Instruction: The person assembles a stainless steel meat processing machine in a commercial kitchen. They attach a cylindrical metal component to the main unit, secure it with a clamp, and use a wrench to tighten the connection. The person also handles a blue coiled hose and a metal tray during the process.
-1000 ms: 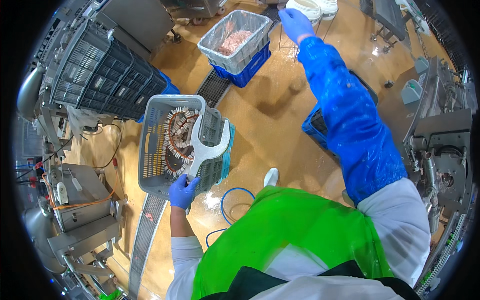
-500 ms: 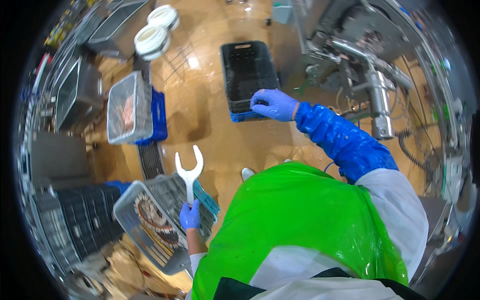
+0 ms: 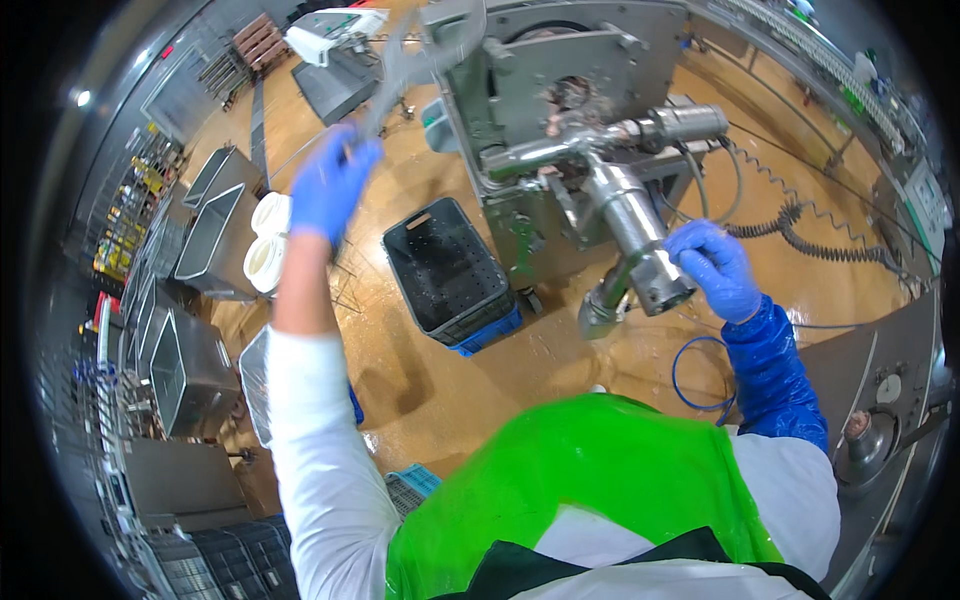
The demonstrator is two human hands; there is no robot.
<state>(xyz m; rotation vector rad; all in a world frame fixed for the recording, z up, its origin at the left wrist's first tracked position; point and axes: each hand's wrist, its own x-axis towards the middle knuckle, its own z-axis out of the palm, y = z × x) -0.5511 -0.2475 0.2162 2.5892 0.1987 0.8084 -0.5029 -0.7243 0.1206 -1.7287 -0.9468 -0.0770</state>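
Note:
My left hand (image 3: 335, 185), in a blue glove, is raised at the upper left, closed on the handle of a large whitish fork-ended wrench (image 3: 402, 72). Motion smears the wrench, and its forked end overlaps the edge of a steel machine (image 3: 640, 35). My gloved right hand (image 3: 718, 272) has its fingers curled against the lower end of a thick steel pipe fitting (image 3: 625, 205). That fitting slants down from a branched pipe on the machine's front. Bits of pinkish meat cling around the opening (image 3: 570, 92) behind the pipes.
Below the machine, a black crate (image 3: 450, 268) stands on a blue one on the wet floor. White round tubs (image 3: 265, 262) and steel bins (image 3: 215, 240) stand at the left. A coiled black cable (image 3: 830, 247) hangs at the right, above a blue hose (image 3: 690, 405).
My left hand has risen from beside the grey crate, carrying the wrench up to the machine. My right hand has moved right, onto the pipe fitting. The view has swung toward the machine.

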